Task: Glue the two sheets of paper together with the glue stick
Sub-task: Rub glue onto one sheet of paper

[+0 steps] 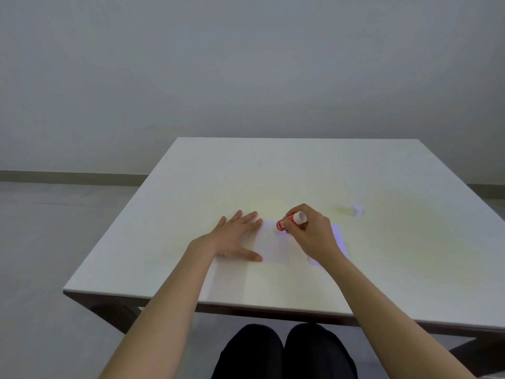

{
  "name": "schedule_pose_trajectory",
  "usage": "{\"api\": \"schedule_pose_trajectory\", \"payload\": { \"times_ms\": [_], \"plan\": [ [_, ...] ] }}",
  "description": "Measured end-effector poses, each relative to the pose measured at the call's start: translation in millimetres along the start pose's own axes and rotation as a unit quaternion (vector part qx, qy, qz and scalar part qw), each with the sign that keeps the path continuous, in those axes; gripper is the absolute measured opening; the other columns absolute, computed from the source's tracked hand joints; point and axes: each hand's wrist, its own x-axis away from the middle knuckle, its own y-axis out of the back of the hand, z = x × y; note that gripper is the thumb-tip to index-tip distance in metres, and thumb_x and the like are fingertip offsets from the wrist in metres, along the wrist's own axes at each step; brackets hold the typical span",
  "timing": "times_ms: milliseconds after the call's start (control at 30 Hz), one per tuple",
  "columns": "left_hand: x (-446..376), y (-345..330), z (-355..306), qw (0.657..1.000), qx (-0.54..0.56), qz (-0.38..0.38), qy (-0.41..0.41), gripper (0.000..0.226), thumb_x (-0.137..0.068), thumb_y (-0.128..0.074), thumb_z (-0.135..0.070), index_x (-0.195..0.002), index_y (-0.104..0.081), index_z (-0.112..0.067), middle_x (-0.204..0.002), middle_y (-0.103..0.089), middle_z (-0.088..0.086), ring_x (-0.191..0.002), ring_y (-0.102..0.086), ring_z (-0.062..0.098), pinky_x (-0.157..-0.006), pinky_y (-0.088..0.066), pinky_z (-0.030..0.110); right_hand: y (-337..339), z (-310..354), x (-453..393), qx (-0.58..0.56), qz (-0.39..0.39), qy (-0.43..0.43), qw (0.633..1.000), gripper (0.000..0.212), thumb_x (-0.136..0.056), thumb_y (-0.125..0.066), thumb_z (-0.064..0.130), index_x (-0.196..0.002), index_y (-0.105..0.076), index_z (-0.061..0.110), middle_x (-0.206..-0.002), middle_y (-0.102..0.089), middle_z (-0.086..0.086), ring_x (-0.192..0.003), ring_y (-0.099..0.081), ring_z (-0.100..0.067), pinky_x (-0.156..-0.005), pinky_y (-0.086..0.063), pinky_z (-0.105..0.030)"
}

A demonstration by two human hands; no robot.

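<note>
A white sheet of paper [274,246] lies flat on the white table [273,173]. My left hand [237,236] rests flat on its left edge, fingers spread. My right hand [311,233] grips a red glue stick [287,222] with a white end, tilted with its lower end down on the far part of the sheet. A second, faintly bluish sheet [340,242] lies to the right, mostly hidden under my right hand and wrist.
A small white cap [356,209] stands on the table to the right, beyond my right hand. The table's near edge [207,306] runs just above my knees. A grey wall and floor lie behind.
</note>
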Motion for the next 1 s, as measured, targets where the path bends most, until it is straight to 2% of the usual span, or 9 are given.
{"api": "schedule_pose_trajectory", "payload": {
  "times_ms": [167,300,367,467,567,633,733,833,1000],
  "plan": [
    [0.5,-0.5,-0.3,1.0,0.018,0.0,0.001,0.101,-0.074,-0.066,-0.06,-0.151,-0.005,-0.032,-0.16,0.009,-0.014,-0.146,0.016,0.015,-0.118,0.012,0.047,2.4,-4.4,17.2,-0.007,0.12,0.003,0.993,0.002,-0.079,-0.063,0.014,-0.079,-0.063,0.016,-0.07,-0.073,0.0,-0.066,-0.071,-0.014,-0.068,-0.059,-0.047],
    [2.3,1.6,-2.9,1.0,0.008,0.003,0.002,0.1,-0.075,-0.066,-0.058,-0.151,-0.006,-0.031,-0.16,0.009,-0.012,-0.147,0.015,0.017,-0.118,0.01,0.049,6.0,-5.0,12.4,0.005,0.011,-0.028,1.0,0.003,-0.081,-0.063,0.014,-0.084,-0.063,0.015,-0.07,-0.072,0.001,-0.072,-0.07,-0.019,-0.06,-0.055,-0.028],
    [2.5,2.2,-3.6,1.0,0.011,0.004,0.001,0.1,-0.076,-0.066,-0.057,-0.151,-0.007,-0.03,-0.16,0.008,-0.012,-0.147,0.015,0.017,-0.118,0.01,0.05,8.5,-3.6,12.0,0.012,-0.019,-0.041,0.999,0.004,-0.082,-0.063,0.015,-0.086,-0.063,0.015,-0.076,-0.072,-0.003,-0.076,-0.069,-0.023,-0.063,-0.055,-0.032],
    [2.5,1.6,-3.3,1.0,0.015,0.001,0.002,0.1,-0.075,-0.067,-0.057,-0.151,-0.006,-0.031,-0.16,0.008,-0.012,-0.147,0.015,0.016,-0.118,0.011,0.049,13.2,-2.2,16.6,0.014,0.052,-0.038,0.998,0.004,-0.08,-0.063,0.012,-0.082,-0.064,0.016,-0.073,-0.073,-0.003,-0.07,-0.071,-0.018,-0.062,-0.056,-0.036],
    [2.5,0.2,-2.3,1.0,0.022,-0.002,-0.001,0.1,-0.075,-0.067,-0.057,-0.151,-0.007,-0.031,-0.16,0.008,-0.013,-0.147,0.015,0.016,-0.117,0.013,0.047,18.4,-1.8,19.5,0.019,0.126,-0.032,0.991,0.005,-0.08,-0.063,0.011,-0.079,-0.063,0.015,-0.072,-0.072,-0.005,-0.061,-0.07,-0.01,-0.056,-0.056,-0.032],
    [2.8,0.0,-2.0,1.0,0.024,-0.003,-0.001,0.1,-0.075,-0.067,-0.057,-0.151,-0.007,-0.031,-0.16,0.008,-0.013,-0.147,0.015,0.016,-0.117,0.013,0.047,19.8,-2.8,16.8,0.028,0.102,-0.039,0.994,0.005,-0.079,-0.062,0.012,-0.078,-0.063,0.016,-0.07,-0.072,-0.005,-0.06,-0.07,-0.012,-0.054,-0.055,-0.031],
    [3.2,0.5,-1.9,1.0,0.022,-0.003,-0.002,0.1,-0.075,-0.067,-0.057,-0.151,-0.008,-0.03,-0.16,0.007,-0.012,-0.147,0.015,0.016,-0.117,0.013,0.047,16.3,-4.2,9.8,0.056,-0.003,-0.051,0.997,0.002,-0.079,-0.062,0.016,-0.079,-0.062,0.018,-0.07,-0.072,-0.004,-0.067,-0.07,-0.024,-0.064,-0.056,-0.038],
    [2.8,-0.5,-1.8,1.0,0.022,-0.007,-0.003,0.1,-0.075,-0.068,-0.057,-0.151,-0.008,-0.03,-0.16,0.006,-0.012,-0.147,0.015,0.017,-0.117,0.013,0.048,8.1,-2.6,5.4,0.038,-0.048,-0.049,0.997,0.003,-0.08,-0.063,0.017,-0.082,-0.062,0.017,-0.071,-0.072,-0.002,-0.072,-0.069,-0.022,-0.067,-0.055,-0.036],
    [0.6,-2.0,-1.0,1.0,0.012,-0.004,0.0,0.1,-0.076,-0.065,-0.059,-0.151,-0.005,-0.031,-0.16,0.009,-0.012,-0.146,0.017,0.017,-0.116,0.014,0.048,-15.4,3.5,5.1,-0.053,0.081,-0.026,0.995,0.005,-0.079,-0.065,0.012,-0.084,-0.063,0.012,-0.071,-0.073,-0.003,-0.063,-0.071,-0.012,-0.063,-0.058,-0.026]
  ]
}}
